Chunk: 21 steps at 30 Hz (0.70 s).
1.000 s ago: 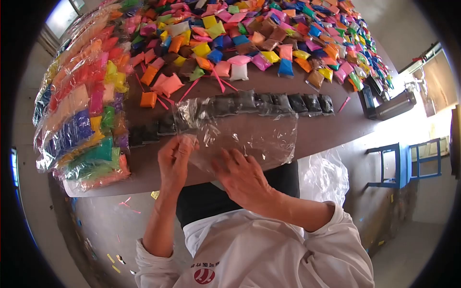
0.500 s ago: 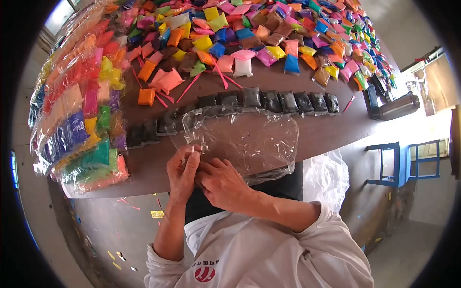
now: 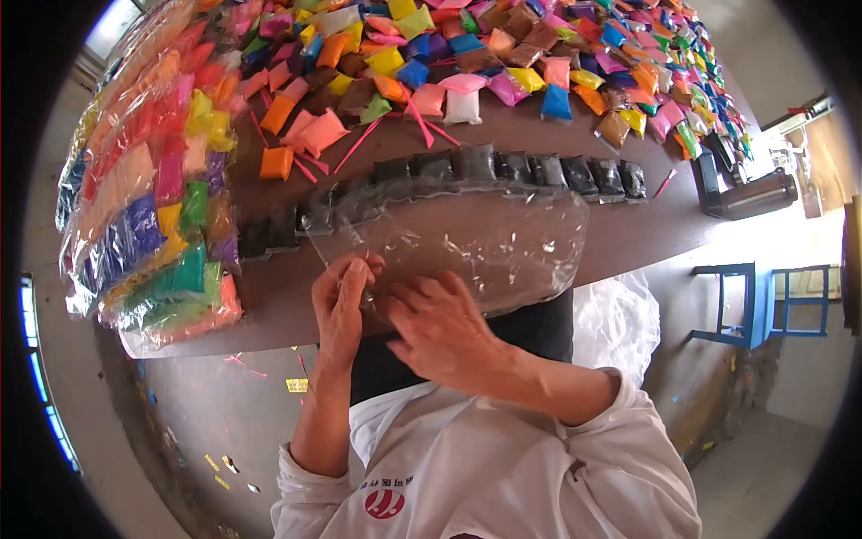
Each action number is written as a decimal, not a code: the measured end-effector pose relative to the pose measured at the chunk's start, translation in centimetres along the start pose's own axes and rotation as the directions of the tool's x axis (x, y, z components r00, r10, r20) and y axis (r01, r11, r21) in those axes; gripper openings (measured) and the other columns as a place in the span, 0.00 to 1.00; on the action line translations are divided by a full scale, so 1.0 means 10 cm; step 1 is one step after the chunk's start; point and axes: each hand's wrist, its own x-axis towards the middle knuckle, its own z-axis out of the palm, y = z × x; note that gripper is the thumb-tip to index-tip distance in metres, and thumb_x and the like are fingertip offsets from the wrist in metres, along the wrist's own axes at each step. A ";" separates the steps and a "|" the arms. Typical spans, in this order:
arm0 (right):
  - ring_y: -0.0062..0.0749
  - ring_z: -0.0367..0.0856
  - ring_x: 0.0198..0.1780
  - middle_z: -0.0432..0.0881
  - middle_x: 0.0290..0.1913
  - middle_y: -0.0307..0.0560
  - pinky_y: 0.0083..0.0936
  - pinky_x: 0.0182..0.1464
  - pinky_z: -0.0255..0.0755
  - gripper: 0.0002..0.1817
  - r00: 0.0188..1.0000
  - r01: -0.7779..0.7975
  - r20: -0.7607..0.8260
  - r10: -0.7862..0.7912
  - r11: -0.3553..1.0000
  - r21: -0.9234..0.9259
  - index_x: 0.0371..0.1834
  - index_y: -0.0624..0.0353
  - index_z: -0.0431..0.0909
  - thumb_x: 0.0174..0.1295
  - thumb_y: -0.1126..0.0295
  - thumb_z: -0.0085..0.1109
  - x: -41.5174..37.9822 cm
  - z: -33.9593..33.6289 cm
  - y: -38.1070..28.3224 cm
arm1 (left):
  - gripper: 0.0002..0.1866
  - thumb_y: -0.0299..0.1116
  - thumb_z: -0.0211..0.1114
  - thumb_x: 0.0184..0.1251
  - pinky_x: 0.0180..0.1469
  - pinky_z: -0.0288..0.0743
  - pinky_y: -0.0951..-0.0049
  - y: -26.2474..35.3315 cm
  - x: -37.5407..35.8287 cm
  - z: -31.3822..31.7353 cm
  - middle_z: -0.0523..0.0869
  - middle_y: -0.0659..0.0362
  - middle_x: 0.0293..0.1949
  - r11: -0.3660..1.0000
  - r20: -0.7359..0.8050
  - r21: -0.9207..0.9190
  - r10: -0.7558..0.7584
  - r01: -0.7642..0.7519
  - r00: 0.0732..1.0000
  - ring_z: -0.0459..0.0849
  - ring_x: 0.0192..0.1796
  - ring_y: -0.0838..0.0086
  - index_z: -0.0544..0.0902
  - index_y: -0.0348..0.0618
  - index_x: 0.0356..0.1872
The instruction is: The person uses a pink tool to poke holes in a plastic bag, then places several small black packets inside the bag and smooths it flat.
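Observation:
A large clear plastic bag [image 3: 503,238] stretches across the near side of the table. My left hand [image 3: 341,301] pinches its left end between thumb and fingers. Just to the right, my right hand [image 3: 444,332] is palm down with fingers apart, overlapping the bag's near edge. Beyond the bag runs a curved row of small black packets [image 3: 480,163], partly seen through the clear film at the left.
Stacked clear packs of coloured packets [image 3: 144,225] fill the table's left side. A heap of loose colourful packets [image 3: 467,63] covers the back, with pink strips [image 3: 359,144] in front. A dark metal flask [image 3: 759,195] lies at the right edge; a blue stool [image 3: 759,305] stands beyond.
My right hand has moved away from my left and its fingers have spread. The bag has shifted right and slightly up, lying more stretched out. My left hand keeps its pinch.

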 end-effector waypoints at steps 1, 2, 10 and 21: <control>0.40 0.75 0.57 0.79 0.53 0.47 0.44 0.60 0.66 0.21 0.998 -0.030 0.046 0.032 0.998 -0.050 0.47 0.57 0.79 0.51 0.64 0.71 -0.05 -0.09 0.01 | 0.17 0.40 0.57 0.78 0.52 0.73 0.72 -0.01 0.00 -0.02 0.85 0.56 0.41 1.000 0.022 -0.025 0.003 -0.003 1.000 0.80 0.44 0.76 0.81 0.35 0.34; 0.40 0.75 0.57 0.79 0.53 0.47 0.43 0.60 0.66 0.21 0.994 -0.057 0.091 0.067 0.993 -0.100 0.47 0.58 0.79 0.51 0.62 0.71 -0.09 -0.19 0.03 | 0.17 0.40 0.57 0.78 0.52 0.73 0.72 -0.04 0.00 -0.05 0.85 0.56 0.41 0.999 0.044 -0.050 0.006 -0.004 0.999 0.80 0.44 0.76 0.81 0.35 0.34; 0.46 0.78 0.58 0.81 0.54 0.50 0.41 0.62 0.68 0.29 0.920 -0.312 0.160 0.357 0.917 -0.248 0.55 0.62 0.78 0.53 0.57 0.72 -0.45 -0.84 0.44 | 0.17 0.41 0.56 0.79 0.51 0.73 0.76 -0.12 -0.01 -0.07 0.84 0.60 0.38 0.998 0.137 -0.057 0.045 -0.037 0.990 0.78 0.41 0.79 0.83 0.35 0.43; 0.53 0.81 0.49 0.82 0.38 0.55 0.45 0.51 0.74 0.15 0.974 -0.163 0.213 0.073 0.880 0.446 0.39 0.64 0.78 0.54 0.68 0.70 0.12 -0.01 0.10 | 0.17 0.40 0.56 0.79 0.45 0.71 0.78 -0.09 0.00 -0.03 0.83 0.62 0.36 0.998 0.146 0.021 0.061 -0.065 0.987 0.75 0.37 0.82 0.83 0.34 0.42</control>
